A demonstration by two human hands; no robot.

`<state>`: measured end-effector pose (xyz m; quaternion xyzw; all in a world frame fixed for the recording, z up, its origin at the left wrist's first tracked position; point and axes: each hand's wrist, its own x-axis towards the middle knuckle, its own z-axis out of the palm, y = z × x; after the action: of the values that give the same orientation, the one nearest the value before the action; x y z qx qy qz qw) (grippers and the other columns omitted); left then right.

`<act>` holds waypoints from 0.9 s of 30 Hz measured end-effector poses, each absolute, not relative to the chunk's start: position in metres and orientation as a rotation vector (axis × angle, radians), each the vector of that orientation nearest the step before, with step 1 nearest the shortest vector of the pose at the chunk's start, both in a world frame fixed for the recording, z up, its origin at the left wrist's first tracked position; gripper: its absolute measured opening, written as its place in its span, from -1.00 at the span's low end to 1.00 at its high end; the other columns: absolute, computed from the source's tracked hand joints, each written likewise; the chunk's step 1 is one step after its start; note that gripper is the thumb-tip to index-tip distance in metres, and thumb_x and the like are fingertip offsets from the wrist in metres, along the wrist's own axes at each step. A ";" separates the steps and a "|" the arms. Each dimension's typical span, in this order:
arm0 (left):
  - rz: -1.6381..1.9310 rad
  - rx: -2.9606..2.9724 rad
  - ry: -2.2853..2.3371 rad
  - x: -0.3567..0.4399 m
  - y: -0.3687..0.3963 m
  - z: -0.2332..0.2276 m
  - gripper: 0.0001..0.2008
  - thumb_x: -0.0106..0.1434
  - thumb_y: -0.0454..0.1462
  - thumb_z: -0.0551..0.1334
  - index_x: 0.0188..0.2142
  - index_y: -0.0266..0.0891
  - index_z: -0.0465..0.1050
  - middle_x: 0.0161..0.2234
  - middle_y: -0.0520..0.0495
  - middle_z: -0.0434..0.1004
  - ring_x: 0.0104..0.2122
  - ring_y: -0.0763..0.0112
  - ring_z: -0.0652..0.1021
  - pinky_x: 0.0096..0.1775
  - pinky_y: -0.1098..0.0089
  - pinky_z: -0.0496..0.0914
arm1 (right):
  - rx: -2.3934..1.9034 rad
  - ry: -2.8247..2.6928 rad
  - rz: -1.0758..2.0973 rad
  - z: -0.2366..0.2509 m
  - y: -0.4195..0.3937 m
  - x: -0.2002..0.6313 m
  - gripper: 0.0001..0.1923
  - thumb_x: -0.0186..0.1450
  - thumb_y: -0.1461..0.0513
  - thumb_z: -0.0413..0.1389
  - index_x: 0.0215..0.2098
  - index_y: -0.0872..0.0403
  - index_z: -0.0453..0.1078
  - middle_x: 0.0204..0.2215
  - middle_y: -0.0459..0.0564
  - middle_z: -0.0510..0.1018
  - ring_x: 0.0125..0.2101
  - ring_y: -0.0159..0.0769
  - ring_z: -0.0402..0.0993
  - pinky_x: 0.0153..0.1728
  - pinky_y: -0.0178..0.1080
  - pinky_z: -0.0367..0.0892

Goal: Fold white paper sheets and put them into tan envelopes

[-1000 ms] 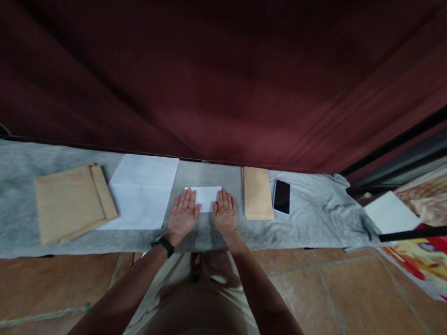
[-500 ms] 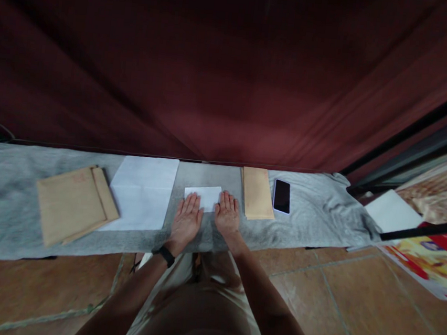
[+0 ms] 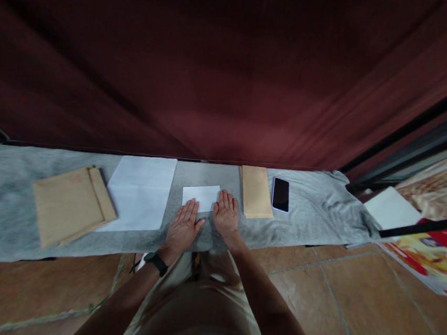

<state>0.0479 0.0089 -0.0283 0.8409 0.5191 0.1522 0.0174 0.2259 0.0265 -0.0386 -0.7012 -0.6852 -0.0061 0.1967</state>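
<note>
A small folded sheet of white paper [image 3: 205, 196] lies flat on the grey cloth in front of me. My left hand [image 3: 183, 227] rests at its lower left corner, fingers stretched out and thumb spread away. At the paper's right edge lies my right hand [image 3: 226, 213], palm down with its fingers extended. Neither hand grips anything. Larger white sheets [image 3: 142, 194] with a crease across them are to the left. Brown paper envelopes [image 3: 258, 192] lie just right of my right hand.
More brown envelopes [image 3: 67, 205] overlap the white sheets at the left. A phone [image 3: 281, 194] lies right of the envelopes. The grey cloth [image 3: 314, 213] covers a narrow surface against a dark red curtain [image 3: 231, 84]. A colourful box [image 3: 436, 256] stands at the right on the tiled floor.
My left hand has slid down and slightly left, its thumb now further from the fingers and more of the paper showing. My right hand stays at the paper's right edge.
</note>
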 end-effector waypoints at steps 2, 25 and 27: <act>0.480 2.582 1.649 0.043 0.007 -0.029 -0.33 0.48 -0.06 -0.08 0.38 -0.54 0.13 0.39 -0.44 0.16 0.40 0.03 0.19 0.36 -0.01 0.14 | -1.957 -1.917 -0.018 -0.038 0.026 0.226 -0.45 0.55 0.20 -0.16 0.43 0.24 0.11 0.38 0.19 0.22 0.38 -0.03 0.15 0.36 0.06 0.01; 0.341 2.724 1.426 0.064 0.014 -0.024 -0.42 0.47 -0.18 -0.05 0.38 -0.42 0.18 0.42 -0.30 0.11 0.43 0.13 0.11 0.40 0.04 0.05 | -1.831 -1.967 0.065 -0.033 0.031 0.226 -0.48 0.54 0.21 -0.16 0.41 0.21 0.17 0.39 0.12 0.23 0.40 -0.17 0.11 0.39 -0.05 0.00; 0.323 2.723 1.424 0.065 0.014 -0.024 -0.42 0.45 -0.21 -0.04 0.36 -0.48 0.20 0.41 -0.35 0.14 0.43 0.13 0.13 0.40 0.04 0.04 | -1.716 -2.079 0.120 -0.031 0.033 0.223 -0.50 0.55 0.19 -0.16 0.39 0.13 0.22 0.38 0.04 0.26 0.39 -0.26 0.13 0.39 -0.10 0.00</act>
<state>0.0645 0.0139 -0.0241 0.8811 0.4606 0.1045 0.0259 0.2232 0.0331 -0.0309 -0.6205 -0.7516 0.0434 0.2197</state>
